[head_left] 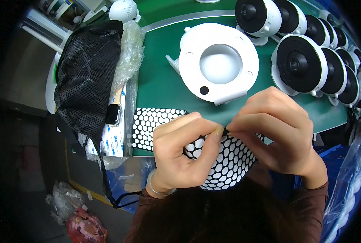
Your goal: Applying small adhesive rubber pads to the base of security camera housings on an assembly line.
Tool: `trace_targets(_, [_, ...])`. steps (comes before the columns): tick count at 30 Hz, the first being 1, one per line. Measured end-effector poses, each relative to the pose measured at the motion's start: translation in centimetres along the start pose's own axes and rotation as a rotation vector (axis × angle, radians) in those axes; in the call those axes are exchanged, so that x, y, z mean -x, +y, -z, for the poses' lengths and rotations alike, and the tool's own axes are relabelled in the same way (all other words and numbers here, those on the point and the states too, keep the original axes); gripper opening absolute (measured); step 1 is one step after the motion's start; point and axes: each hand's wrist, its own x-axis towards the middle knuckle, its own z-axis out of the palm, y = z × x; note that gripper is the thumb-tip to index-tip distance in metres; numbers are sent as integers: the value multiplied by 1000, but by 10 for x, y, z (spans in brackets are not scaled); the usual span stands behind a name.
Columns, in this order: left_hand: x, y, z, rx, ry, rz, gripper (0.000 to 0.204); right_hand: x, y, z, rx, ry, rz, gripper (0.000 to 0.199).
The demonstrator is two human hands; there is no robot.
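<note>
A black sheet covered with rows of white round dots [228, 170] hangs bent below my fingertips. My left hand [180, 152] pinches its upper edge between thumb and forefinger. Close beside it, my right hand [275, 131] is closed in a pinch at the same edge, thumb against fingers. A small dark bit shows between the two sets of fingertips, too small to make out. Another dotted sheet [148, 127] lies flat on the table, partly behind my left hand. Beyond my hands rests a white round housing [190, 60] with a round recess and one black dot near its rim.
Several white round devices with black fronts [298, 62] stand in rows at the right on the green table [156, 89]. A black mesh bag [87, 77] lies at the left by bubble wrap [130, 52] and a small watch-like object [113, 114]. Plastic bags [83, 227] lie on the floor.
</note>
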Motion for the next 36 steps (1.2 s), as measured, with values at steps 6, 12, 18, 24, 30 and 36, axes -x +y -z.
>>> trace_targets(6, [1, -1, 2, 105, -13, 49, 3, 0, -1, 0, 22, 8, 63, 19])
trace_targets(12, [1, 1, 2, 131, 6, 80, 3, -2, -4, 2, -47, -7, -31, 19])
trace_targets(18, [-1, 2, 2, 77, -28, 30, 4, -7, -7, 8, -55, -115, -121, 18])
trace_targets(24, [1, -2, 0, 109, 39, 113, 4, -2, 1, 2, 186, -27, 181, 17])
trace_targets(30, [5, -21, -4, -87, 109, 30, 5, -5, 8, 17, 175, 201, -301, 4])
trace_targets(36, [0, -20, -11, -50, 137, 94, 5, -13, 12, 13, -67, 182, -590, 10])
